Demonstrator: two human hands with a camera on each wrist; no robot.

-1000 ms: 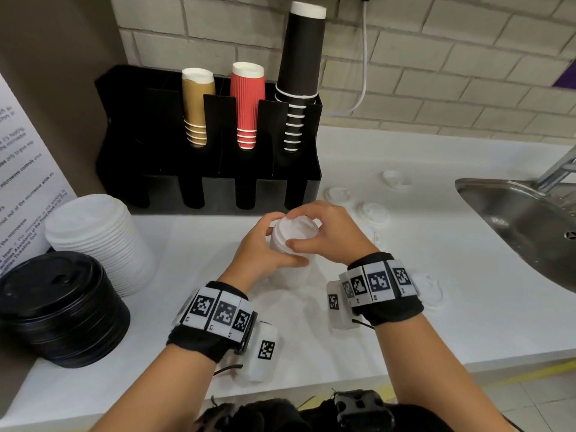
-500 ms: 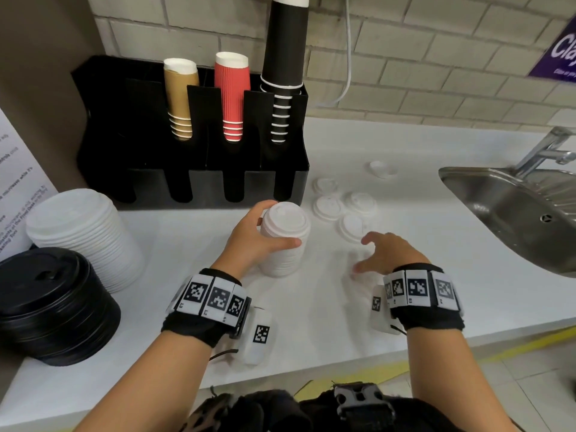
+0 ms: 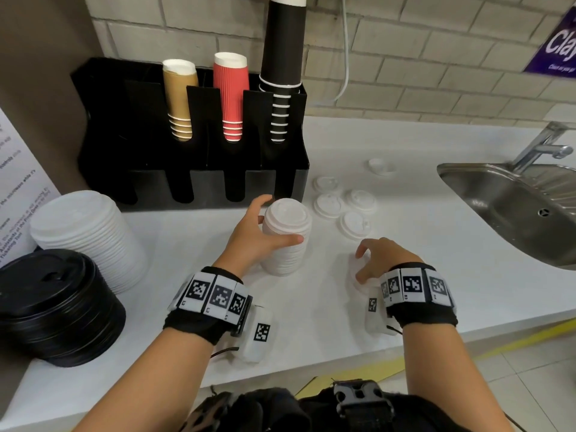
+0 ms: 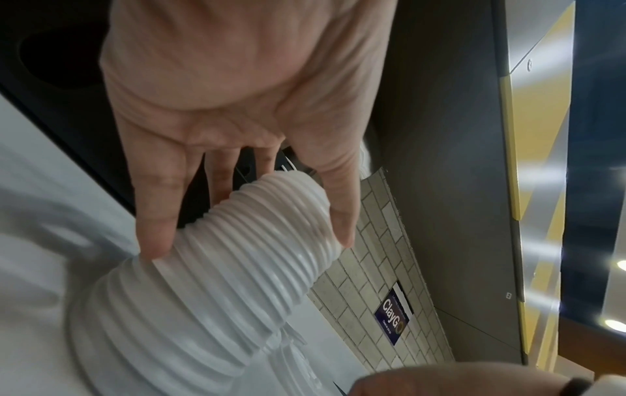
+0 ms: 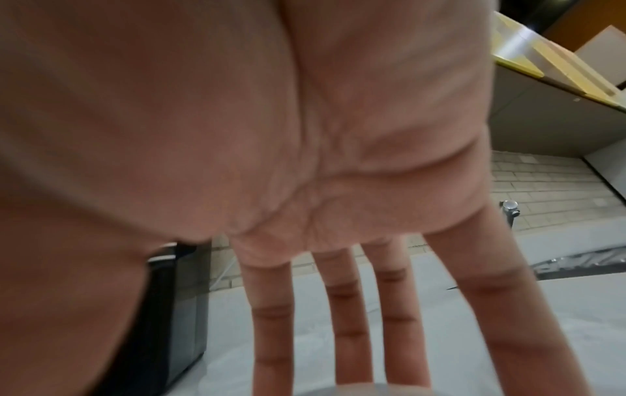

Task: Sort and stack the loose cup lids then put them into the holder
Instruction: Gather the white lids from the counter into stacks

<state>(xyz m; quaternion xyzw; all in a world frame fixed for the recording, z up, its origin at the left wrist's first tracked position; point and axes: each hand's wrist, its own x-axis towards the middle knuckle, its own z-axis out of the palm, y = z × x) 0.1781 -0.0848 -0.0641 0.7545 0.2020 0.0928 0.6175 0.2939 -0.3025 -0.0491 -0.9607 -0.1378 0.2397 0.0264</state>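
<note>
A tall stack of small white lids (image 3: 286, 254) stands on the white counter, and my left hand (image 3: 280, 219) grips it near the top. In the left wrist view, thumb and fingers of that hand (image 4: 250, 241) curl round the ribbed stack (image 4: 217, 308). My right hand (image 3: 364, 263) is low on the counter to the right, its straight, spread fingers (image 5: 338, 335) touching a single loose white lid (image 3: 353, 266). Several more loose lids (image 3: 355, 224) lie beyond it. The black holder (image 3: 202, 188) stands at the back, with paper cups in its slots.
A wide stack of large white lids (image 3: 87, 235) and a stack of black lids (image 3: 53, 304) sit at the left. A steel sink (image 3: 514, 207) with a tap fills the right. One upturned lid (image 3: 378, 166) lies farther back.
My right hand has left the top of the stack and moved right and down onto a loose lid. The left hand still holds the stack in place.
</note>
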